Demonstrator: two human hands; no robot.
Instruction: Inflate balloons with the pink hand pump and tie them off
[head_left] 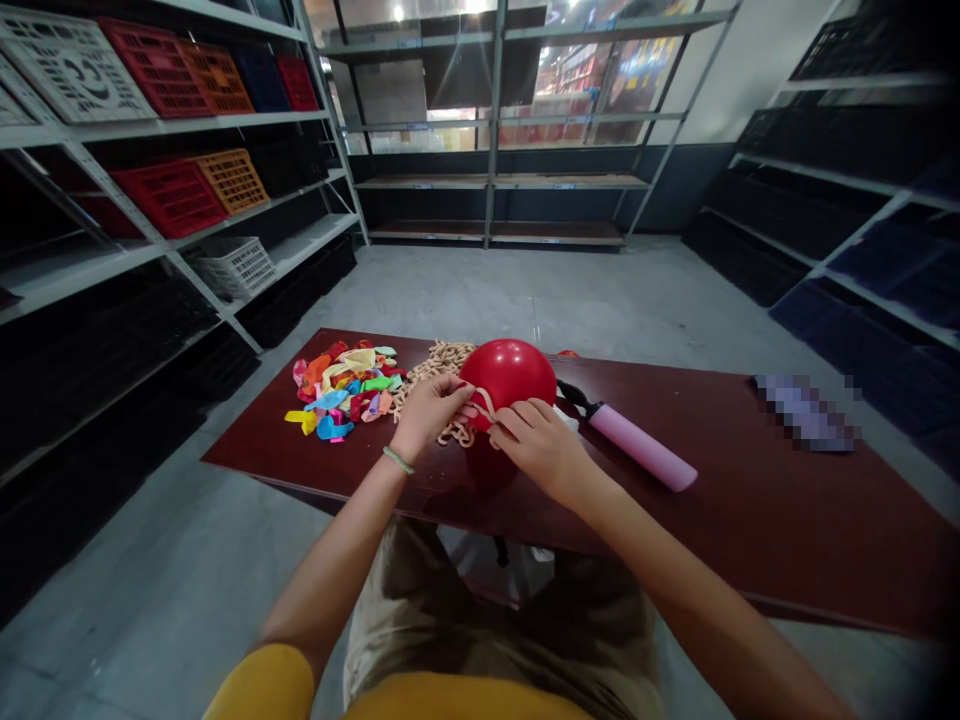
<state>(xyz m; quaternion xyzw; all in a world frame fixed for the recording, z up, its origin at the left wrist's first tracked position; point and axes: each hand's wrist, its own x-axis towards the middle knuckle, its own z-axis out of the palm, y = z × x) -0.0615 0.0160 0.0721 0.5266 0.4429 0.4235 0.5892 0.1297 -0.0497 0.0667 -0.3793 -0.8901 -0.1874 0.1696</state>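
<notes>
An inflated red balloon (514, 370) sits just beyond my hands, over the dark red table. My left hand (433, 412) is closed in a pinch at its near left side. A tan rubber band (486, 400) arches in front of the balloon between my two hands. The fingers of my right hand (536, 440) pinch the other end of this band. The balloon's neck is hidden behind my fingers. Behind my left hand lies a heap of tan rubber bands (448, 355). Flat balloons (349, 385) in many colours are piled to the left.
On the table (720, 540), a pink hand pump (641, 445) with a black handle lies right of the balloon. A blurred-out flat item (806, 410) is near the right end. Shelves with crates (169, 195) line the left side; a metal rack (491, 180) stands at the back.
</notes>
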